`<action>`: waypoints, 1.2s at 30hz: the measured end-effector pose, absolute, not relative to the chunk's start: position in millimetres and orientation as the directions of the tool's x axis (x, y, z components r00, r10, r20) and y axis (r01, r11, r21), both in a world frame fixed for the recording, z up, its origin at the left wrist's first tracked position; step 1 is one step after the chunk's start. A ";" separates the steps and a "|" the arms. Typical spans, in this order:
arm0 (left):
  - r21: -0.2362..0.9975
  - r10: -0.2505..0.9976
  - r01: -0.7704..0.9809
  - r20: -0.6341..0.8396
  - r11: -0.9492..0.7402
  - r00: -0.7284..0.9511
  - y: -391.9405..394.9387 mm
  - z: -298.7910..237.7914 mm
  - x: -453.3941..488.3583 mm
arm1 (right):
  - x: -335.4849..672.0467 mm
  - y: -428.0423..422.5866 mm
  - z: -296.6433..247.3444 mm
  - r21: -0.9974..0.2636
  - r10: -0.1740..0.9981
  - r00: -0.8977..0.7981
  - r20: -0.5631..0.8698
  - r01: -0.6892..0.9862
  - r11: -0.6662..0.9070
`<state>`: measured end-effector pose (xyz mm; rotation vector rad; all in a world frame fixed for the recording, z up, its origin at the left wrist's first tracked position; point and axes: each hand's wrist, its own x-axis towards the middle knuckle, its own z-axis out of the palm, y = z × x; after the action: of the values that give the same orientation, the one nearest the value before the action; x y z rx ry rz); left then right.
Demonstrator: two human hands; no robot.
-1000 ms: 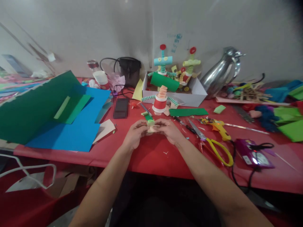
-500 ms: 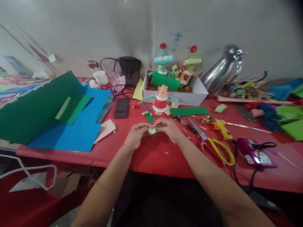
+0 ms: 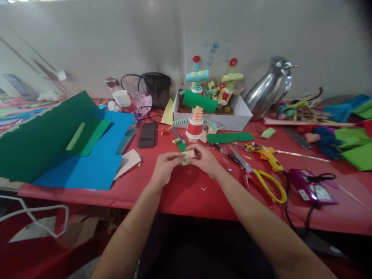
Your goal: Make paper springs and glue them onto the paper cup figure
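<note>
Between both hands, above the red tabletop, is a small folded paper strip (image 3: pixel 190 154), pale green with a peach-coloured part. The fingertips of my left hand (image 3: pixel 166 166) pinch its left side. My right hand (image 3: pixel 207 161) grips the other side between thumb and fingers, which hide part of it. Just beyond stands a red-and-white paper cup figure (image 3: pixel 194 130) with pleated green arms and a pleated peach stack on top. A short pleated paper piece (image 3: pixel 176 141) and a green scrap (image 3: pixel 181 147) lie close past my fingertips.
To the right lie yellow-handled scissors (image 3: pixel 266 182), a yellow glue gun (image 3: pixel 269 157) and a purple device (image 3: pixel 312 187) with a cord. A white box (image 3: pixel 215 122) with paper figures and a steel jug (image 3: pixel 267 87) stand behind. Blue card (image 3: pixel 87 174) covers the left.
The peach part of the strip now shows between my right fingers, where only pale green showed before. My right fingers have shifted their hold. The whole view has moved slightly.
</note>
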<state>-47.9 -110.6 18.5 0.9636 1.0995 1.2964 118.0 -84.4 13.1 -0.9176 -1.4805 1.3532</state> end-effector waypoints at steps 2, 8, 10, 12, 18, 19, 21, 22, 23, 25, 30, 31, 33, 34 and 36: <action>0.959 0.996 -0.282 -0.062 0.041 -0.066 -110.1 17.4 -47.5 | 113.4 -86.4 12.8 -0.990 0.966 -0.241 0.095 -0.125 0.066; 0.954 1.000 -0.301 0.018 -0.013 0.014 -111.7 23.4 -46.7 | 112.0 -90.2 16.3 -0.982 0.978 -0.209 -0.012 -0.179 -0.051; 0.963 0.998 -0.269 -0.020 0.033 0.052 -112.6 24.5 -47.0 | 115.2 -89.2 17.9 -0.989 0.974 -0.223 -0.026 -0.137 -0.058; 0.969 0.996 -0.234 -0.068 0.080 0.058 -113.0 23.5 -47.2 | 118.1 -88.2 19.8 -0.994 0.964 -0.265 -0.022 -0.099 -0.050; 0.994 1.000 -0.110 -0.014 0.013 -0.008 -108.9 15.6 -47.5 | 119.4 -90.1 23.8 -0.963 0.919 -0.338 0.204 0.099 0.251; 0.995 1.000 -0.097 0.003 -0.005 -0.018 -107.8 14.3 -47.5 | 118.8 -90.8 23.6 -0.935 0.909 -0.325 0.261 0.150 0.322; 0.995 0.998 -0.084 0.040 -0.044 -0.041 -105.9 11.9 -47.3 | 117.3 -92.2 22.6 -0.874 0.880 -0.313 0.358 0.220 0.434; 0.995 0.997 -0.084 0.055 -0.059 -0.051 -105.5 10.9 -46.9 | 116.4 -93.0 21.9 -0.853 0.864 -0.318 0.390 0.229 0.470; 0.994 0.996 -0.088 0.066 -0.071 -0.062 -105.4 10.2 -46.3 | 115.4 -93.8 21.1 -0.841 0.851 -0.327 0.411 0.224 0.493; 0.990 0.993 -0.113 0.076 -0.086 -0.089 -106.4 9.8 -44.5 | 112.8 -95.9 19.8 -0.837 0.839 -0.326 0.435 0.197 0.510; 0.969 0.990 -0.239 0.031 -0.063 -0.134 -109.4 13.3 -40.8 | 104.1 -100.7 15.9 -0.896 0.894 -0.243 0.377 0.149 0.418; 0.963 0.991 -0.266 0.020 -0.054 -0.130 -109.3 14.3 -41.1 | 102.9 -100.7 15.1 -0.913 0.909 -0.227 0.351 0.132 0.386; 0.952 0.993 -0.304 0.004 -0.039 -0.116 -108.8 16.1 -42.6 | 102.1 -99.4 13.8 -0.947 0.934 -0.210 0.290 0.078 0.312; 0.949 0.995 -0.313 -0.005 -0.027 -0.101 -108.5 16.9 -43.5 | 102.6 -98.3 13.5 -0.960 0.944 -0.203 0.261 0.051 0.276; 0.948 0.998 -0.318 -0.026 0.005 -0.062 -108.5 18.6 -45.4 | 105.1 -96.1 14.0 -0.977 0.959 -0.193 0.207 0.013 0.214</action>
<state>-45.4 -108.5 18.6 0.9243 1.0203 1.3810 105.1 -96.1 14.0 -0.9764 -1.4672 1.1676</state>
